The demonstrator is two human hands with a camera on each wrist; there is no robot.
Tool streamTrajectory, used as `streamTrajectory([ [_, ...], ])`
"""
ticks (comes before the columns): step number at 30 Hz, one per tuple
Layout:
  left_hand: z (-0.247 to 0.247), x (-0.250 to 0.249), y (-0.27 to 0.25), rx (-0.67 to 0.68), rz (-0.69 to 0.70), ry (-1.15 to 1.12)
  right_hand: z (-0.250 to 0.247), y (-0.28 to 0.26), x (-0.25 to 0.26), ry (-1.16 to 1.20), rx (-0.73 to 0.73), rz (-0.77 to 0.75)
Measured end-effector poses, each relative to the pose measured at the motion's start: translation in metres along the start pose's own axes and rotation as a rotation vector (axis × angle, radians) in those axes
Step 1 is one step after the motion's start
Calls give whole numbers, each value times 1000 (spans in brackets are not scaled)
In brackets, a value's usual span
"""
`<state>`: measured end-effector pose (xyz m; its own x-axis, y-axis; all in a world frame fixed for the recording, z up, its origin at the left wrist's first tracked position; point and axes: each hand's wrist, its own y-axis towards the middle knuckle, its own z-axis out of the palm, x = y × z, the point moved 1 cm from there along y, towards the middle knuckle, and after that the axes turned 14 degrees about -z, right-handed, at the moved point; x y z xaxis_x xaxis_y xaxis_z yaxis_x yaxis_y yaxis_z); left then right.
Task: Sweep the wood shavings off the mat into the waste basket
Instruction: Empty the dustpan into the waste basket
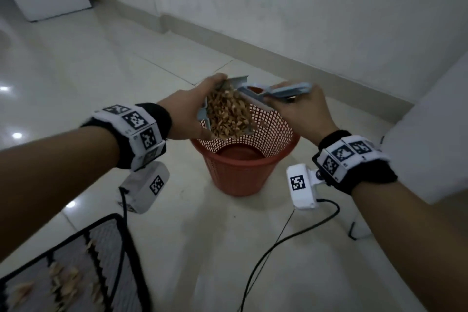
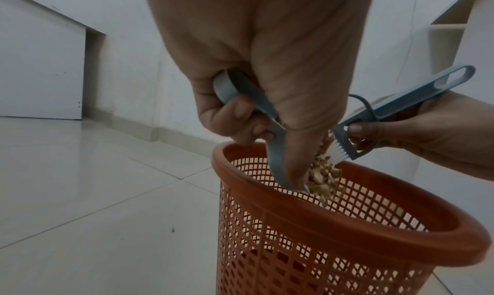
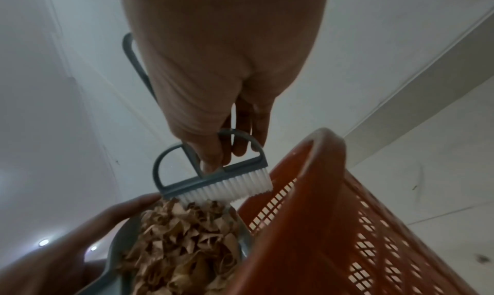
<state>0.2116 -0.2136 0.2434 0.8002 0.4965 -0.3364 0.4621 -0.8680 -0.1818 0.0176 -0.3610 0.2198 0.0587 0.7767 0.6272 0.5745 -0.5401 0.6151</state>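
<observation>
At about 7 o'clock in the head view lies the mat (image 1: 76, 268), a woven grey rectangle with a black zigzag border, flat on the glossy tiled floor (image 1: 76, 63); a few pale wood shavings (image 1: 64, 280) are scattered on it. At 9 o'clock of the waste basket, the left hand (image 1: 188, 111) has its fingers (image 2: 235, 111) curled round the handle of a blue-grey plastic dustpan (image 1: 206, 111), thumb along its edge. The pan is tilted steeply over the basket mouth, heaped with curled tan shavings (image 1: 229, 114) that spill from its lower lip. The waste basket (image 1: 240, 167) is a round, orange-red plastic tub with latticed walls and a solid rim, standing upright on the floor. At 2 o'clock of it, the right hand (image 1: 301, 111) pinches the flat handle of a small blue-grey brush (image 3: 213, 179); its short white bristles touch the shavings at the pan's upper end. Both wrists wear bands with black-and-white square code markers; no writing is readable.
</observation>
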Motion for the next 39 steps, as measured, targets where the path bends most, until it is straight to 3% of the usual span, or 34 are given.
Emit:
streamTrajectory([
  [6,1,-8,2,-6,1,121,-3,-15,-2,-237,267,-251],
  [15,3,-17,0,-21,14,169,5,-5,9,-247,166,-271],
  [21,4,-14,-2,-57,-13,149,14,-16,1,-371,391,-217],
  [26,5,-9,-6,-77,-20,122,4,-18,7,-376,304,-260],
  [32,1,-11,-6,-196,-10,72,16,-9,-2,-431,402,-187],
  [39,7,-13,-5,-156,-4,120,9,-3,1,-344,196,-189],
])
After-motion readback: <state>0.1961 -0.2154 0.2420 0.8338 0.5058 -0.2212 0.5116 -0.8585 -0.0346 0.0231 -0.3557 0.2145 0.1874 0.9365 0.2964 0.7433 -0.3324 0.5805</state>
